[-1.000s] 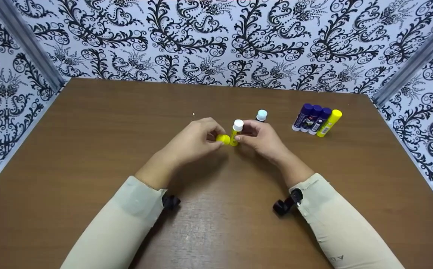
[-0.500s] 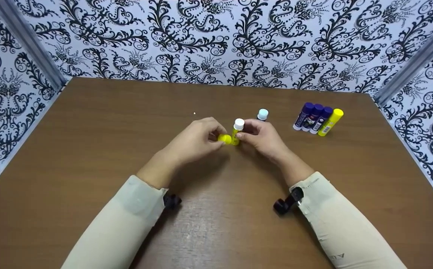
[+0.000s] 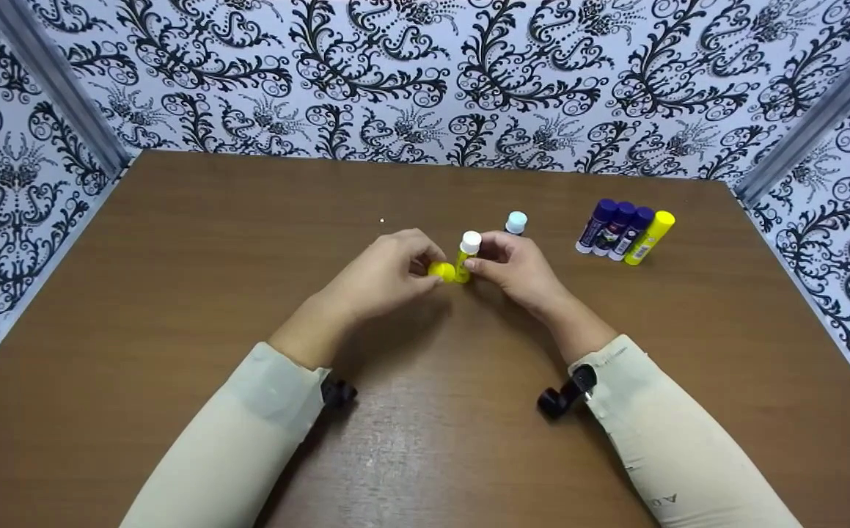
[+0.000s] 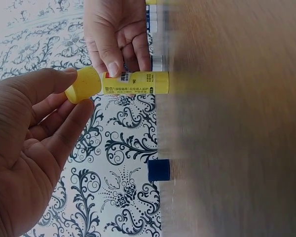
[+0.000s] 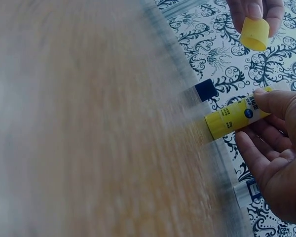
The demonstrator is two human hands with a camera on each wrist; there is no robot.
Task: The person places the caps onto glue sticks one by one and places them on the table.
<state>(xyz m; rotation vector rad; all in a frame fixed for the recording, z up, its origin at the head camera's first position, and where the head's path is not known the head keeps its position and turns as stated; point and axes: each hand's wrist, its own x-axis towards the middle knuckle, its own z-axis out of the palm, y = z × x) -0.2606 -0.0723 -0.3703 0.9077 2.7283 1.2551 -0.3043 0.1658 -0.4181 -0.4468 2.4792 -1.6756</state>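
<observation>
In the head view my left hand (image 3: pixel 377 279) pinches a yellow cap (image 3: pixel 441 272) between thumb and fingers. The cap's open end shows in the right wrist view. My right hand (image 3: pixel 518 271) holds an uncapped yellow glue stick (image 3: pixel 465 265) upright, its base on or just over the table; its white top faces up. Cap and stick are apart in the right wrist view. Behind the right hand stands another uncapped glue stick (image 3: pixel 515 223), mostly hidden. A dark blue cap (image 4: pixel 159 170) rests on the table in the left wrist view; the left hand hides it from the head camera.
At the back right, several capped glue sticks stand in a row: purple ones (image 3: pixel 619 229) and a yellow one (image 3: pixel 650 238) at the right end. A tiny white speck (image 3: pixel 382 220) lies on the brown table (image 3: pixel 425 411). Patterned walls (image 3: pixel 425 81) bound the back and sides.
</observation>
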